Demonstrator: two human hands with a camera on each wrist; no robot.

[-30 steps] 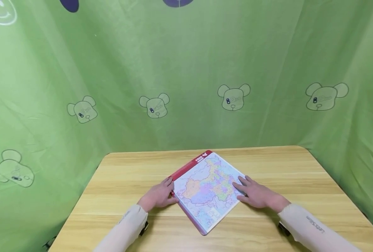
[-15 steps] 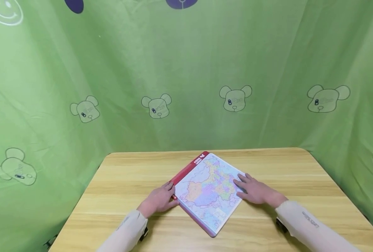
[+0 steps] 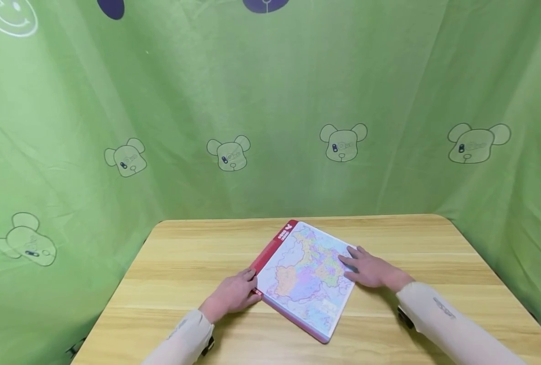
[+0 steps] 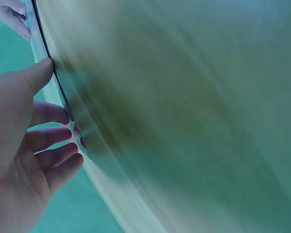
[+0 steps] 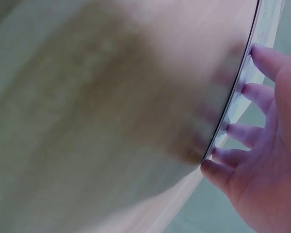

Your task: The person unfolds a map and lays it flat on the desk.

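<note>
2 hands on the map board, which is lying askew at mid-surface.

I am seeing the map board (image 3: 305,276) lying flat, corners turned. My left hand (image 3: 232,294) is touching its red edge, fingers relaxed, clamping nothing; my right hand (image 3: 369,270) is pressing flat on its right side, fingers straight. A lopsided push could be skating it toward the near edge, I judge. The wooden surface (image 3: 183,258) is sitting inside a green bear-print curtain (image 3: 270,101).

Left hand's fingers (image 4: 51,136) touch the map board's edge (image 4: 63,104).
</note>
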